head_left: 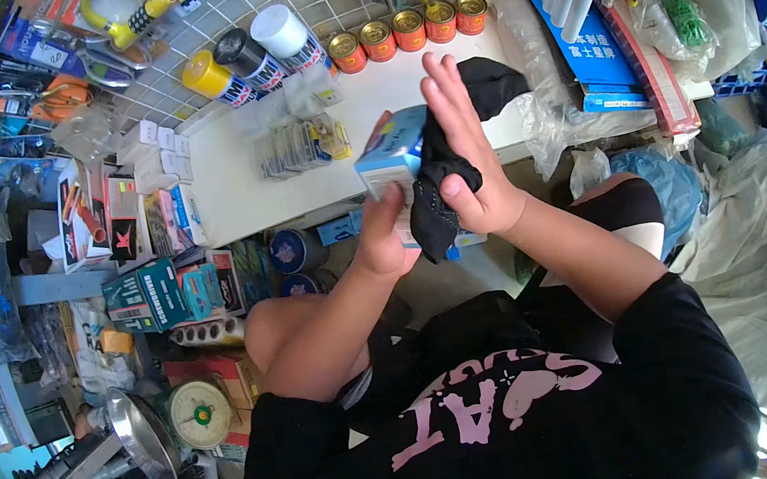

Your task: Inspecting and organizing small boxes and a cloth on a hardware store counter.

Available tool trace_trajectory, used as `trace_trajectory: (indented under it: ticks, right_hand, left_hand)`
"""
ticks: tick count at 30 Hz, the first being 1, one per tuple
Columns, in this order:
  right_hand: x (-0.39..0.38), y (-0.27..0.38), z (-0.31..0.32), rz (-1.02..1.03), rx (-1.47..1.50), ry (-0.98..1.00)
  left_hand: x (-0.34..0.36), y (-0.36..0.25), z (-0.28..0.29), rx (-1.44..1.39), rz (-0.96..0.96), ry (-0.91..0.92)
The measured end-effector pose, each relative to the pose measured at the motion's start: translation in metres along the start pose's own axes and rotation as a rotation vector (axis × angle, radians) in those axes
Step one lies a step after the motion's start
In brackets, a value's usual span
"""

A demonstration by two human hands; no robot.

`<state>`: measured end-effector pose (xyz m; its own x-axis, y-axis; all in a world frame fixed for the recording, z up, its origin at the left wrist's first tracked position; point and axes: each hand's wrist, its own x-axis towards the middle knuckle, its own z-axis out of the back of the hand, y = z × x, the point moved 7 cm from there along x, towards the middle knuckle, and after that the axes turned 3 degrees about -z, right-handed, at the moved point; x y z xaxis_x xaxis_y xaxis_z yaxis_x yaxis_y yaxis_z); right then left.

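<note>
In front of my chest I hold up a small blue and white box (390,144). My left hand (387,236) grips it from the left and below, thumb on its near face. A black cloth (439,179) lies against the box's right side. My right hand (470,149) has its fingers stretched upward and its thumb bent over the cloth, pressing it to the box. A loose end of the cloth sticks out behind the right fingers; the part under the palm is hidden.
Ahead is a white shelf (230,199) with several small tins (409,32), spray cans (244,60) and small clear packs (293,150). Boxed goods, including a teal box (146,297), crowd the left, above a dial scale (200,414). Blue packets (591,52) and plastic bags stand right.
</note>
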<state>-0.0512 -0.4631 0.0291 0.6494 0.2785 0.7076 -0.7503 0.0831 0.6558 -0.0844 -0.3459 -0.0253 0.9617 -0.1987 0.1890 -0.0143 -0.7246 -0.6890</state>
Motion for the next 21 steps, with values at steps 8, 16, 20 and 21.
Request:
trace_trajectory:
  ticks: [8,16,20,21]
  right_hand:
    - [-0.034,0.022,-0.036,0.040,-0.057,0.217]
    - [0.003,-0.001,-0.006,-0.011,0.001,0.113]
    - [-0.015,-0.027,-0.023,-0.200,0.270,0.151]
    - [-0.026,-0.037,-0.029,-0.254,0.305,0.156]
  left_hand:
    - [0.005,-0.012,0.039,0.054,0.004,-0.087]
    - [-0.010,0.003,0.031,0.097,0.090,-0.048]
    - [0.008,-0.028,0.018,0.201,-0.116,0.028]
    - [0.012,-0.035,0.016,0.211,-0.179,0.025]
